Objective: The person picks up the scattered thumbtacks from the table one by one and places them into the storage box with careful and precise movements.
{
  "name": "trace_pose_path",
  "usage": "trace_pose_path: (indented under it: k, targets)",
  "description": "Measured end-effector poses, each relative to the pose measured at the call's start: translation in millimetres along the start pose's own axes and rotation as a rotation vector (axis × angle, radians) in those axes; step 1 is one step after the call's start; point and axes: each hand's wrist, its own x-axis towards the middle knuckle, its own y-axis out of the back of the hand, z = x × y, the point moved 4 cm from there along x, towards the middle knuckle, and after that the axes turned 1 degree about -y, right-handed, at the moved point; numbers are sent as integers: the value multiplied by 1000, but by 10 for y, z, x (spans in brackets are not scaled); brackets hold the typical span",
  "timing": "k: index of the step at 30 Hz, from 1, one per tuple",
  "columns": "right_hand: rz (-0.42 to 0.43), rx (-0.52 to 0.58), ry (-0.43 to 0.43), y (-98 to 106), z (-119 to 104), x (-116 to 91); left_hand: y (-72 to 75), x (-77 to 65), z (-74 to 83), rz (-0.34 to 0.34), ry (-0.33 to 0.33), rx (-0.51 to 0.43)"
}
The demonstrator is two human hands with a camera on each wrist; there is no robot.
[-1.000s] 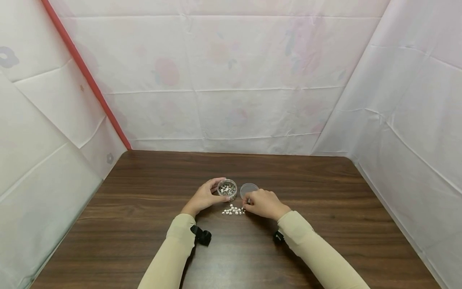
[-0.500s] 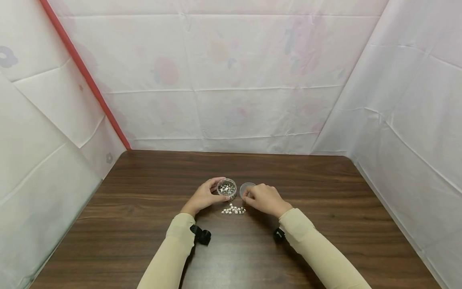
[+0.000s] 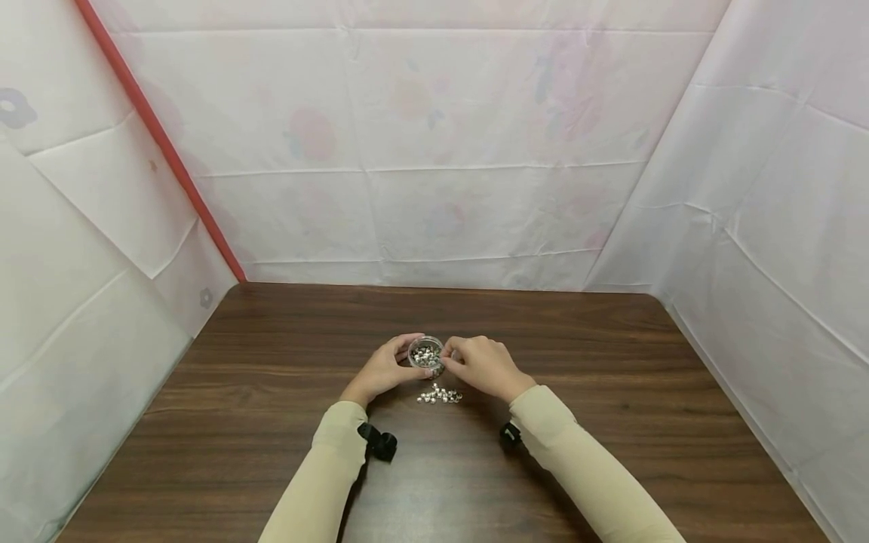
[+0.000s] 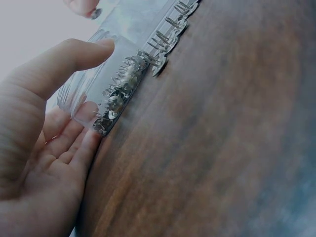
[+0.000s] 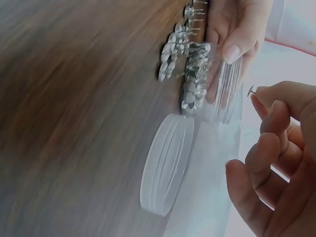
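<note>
My left hand (image 3: 383, 373) grips a clear round jar (image 5: 228, 96) from its left side, thumb in front and fingers behind. Silver thumbtacks (image 4: 116, 96) fill the lower part of the jar, which stands uncapped on the table. Between thumb and forefinger, my right hand (image 3: 485, 367) pinches a single thumbtack (image 5: 251, 91), held beside the jar's mouth at its right. In front of the jar lies a loose group of thumbtacks (image 3: 438, 394), many with points up. The clear screw lid (image 5: 166, 165) rests on the table by the jar, mostly hidden under my right hand in the head view.
The dark wood-grain table (image 3: 271, 339) extends around both hands. White printed cloth (image 3: 475, 211) hangs along its back and sides, with a red strip (image 3: 163, 143) at the back left corner. A black camera strap (image 3: 379, 441) circles each wrist.
My right hand has risen from the loose thumbtacks, passed over the lid and moved left to the jar's mouth with a thumbtack. My left hand and the jar have stayed put.
</note>
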Motion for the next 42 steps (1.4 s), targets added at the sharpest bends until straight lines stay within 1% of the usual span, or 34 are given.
trace_pose_path:
  k: [1,3,8,10,15,19,24,26,30,31,32,36,38,42]
  targets:
    - [0,5,1,-4,-19,11,-2,-6,13,-1,-3,3]
    - [2,9,-1,-16,-49,36,-3,3,-20,2,6,11]
    - [19,21,-5,-48,-104,115,-4,71,-197,32,20,29]
    - [24,20,-6,-66,-117,149,-4,84,-235,40,19,30]
    - [4,16,-23,-123,-136,226,-6,93,-260,40,24,14]
    - [-16,4,-31,-160,-148,281,-9,75,-202,25,29,14]
    - [-22,-31,-37,-181,-162,361,2,-29,32,3,29,25]
    - [-30,-38,-43,-194,-163,391,7,-62,96,-1,22,24]
    - [-54,-47,-54,-225,-165,424,11,-66,101,-10,20,14]
    - [-61,-45,-54,-232,-167,430,12,-62,94,-15,21,14]
    - [-67,-48,-54,-240,-168,436,10,-41,53,-19,26,14]
    - [-87,-57,-56,-260,-177,458,-1,52,-141,-20,31,13]
    - [-90,-56,-57,-263,-178,464,-5,97,-241,-8,27,7]
    - [-80,-50,-60,-250,-170,449,3,111,-272,18,6,2]
